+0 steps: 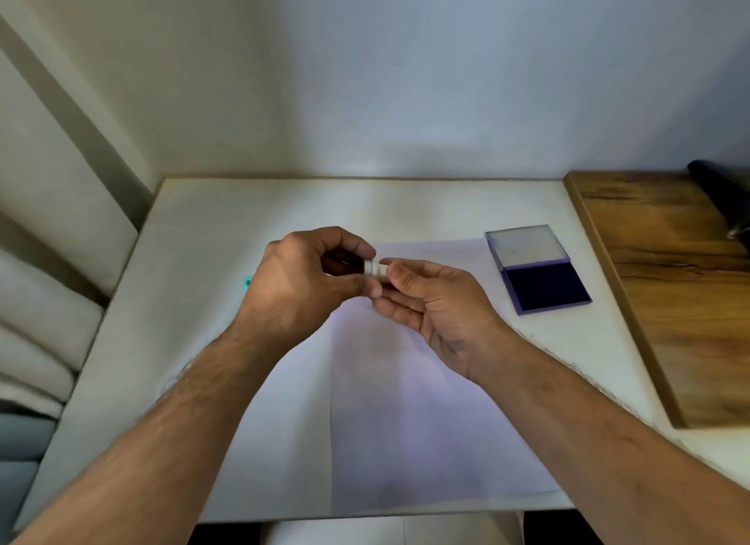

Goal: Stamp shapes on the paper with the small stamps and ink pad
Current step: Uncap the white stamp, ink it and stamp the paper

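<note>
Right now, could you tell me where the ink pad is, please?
In the head view, the ink pad lies open on the white table's right side, between the paper and the wooden board.

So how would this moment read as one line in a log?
both hands: left hand, right hand hold small stamp above paper | ink pad: open | paper: blank

Looks like a home room, not a lab or shop — small white surface (195,341) pushed into a plain painted wall corner (365,77). Pale cushioned upholstery (44,321) sits along the left edge, sofa or padded headboard, can't tell which. Wood-grain board (665,284) on the right. Craft setup — paper sheet (406,422), open ink pad (537,270).
</note>
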